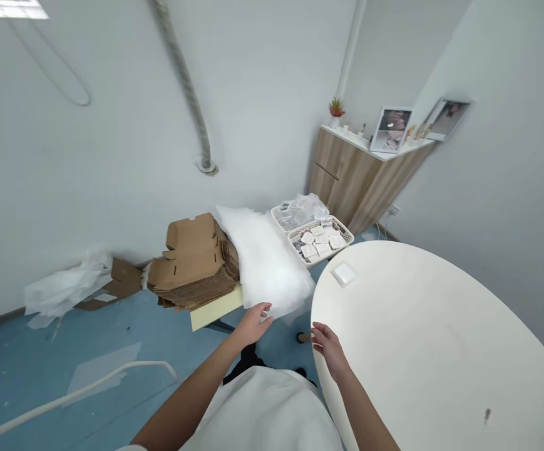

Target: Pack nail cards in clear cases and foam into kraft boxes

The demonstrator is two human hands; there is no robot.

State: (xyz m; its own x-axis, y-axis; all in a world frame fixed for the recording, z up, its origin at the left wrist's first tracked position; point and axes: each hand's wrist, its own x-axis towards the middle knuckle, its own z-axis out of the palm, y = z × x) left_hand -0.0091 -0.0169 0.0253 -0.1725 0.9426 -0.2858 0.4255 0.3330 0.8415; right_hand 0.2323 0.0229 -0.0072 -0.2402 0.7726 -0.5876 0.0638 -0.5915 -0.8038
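Flat cardboard boxes (196,263) lying stacked at left. Left hand (253,322) reaching open, fingertips touching edge of white padding stack (265,260). Right hand (328,344) hovering open, fingers loosely curled, at tabletop (431,351) rim, gripping nothing. Small white packet (343,274) resting on tabletop.

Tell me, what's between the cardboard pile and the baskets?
The white padding stack lies between the cardboard pile and the baskets, seen in the head view.

I see a big pile of soft white sheets (265,263) lying flat and sloping beside the brown boxes. Its near edge hangs just past my fingers.
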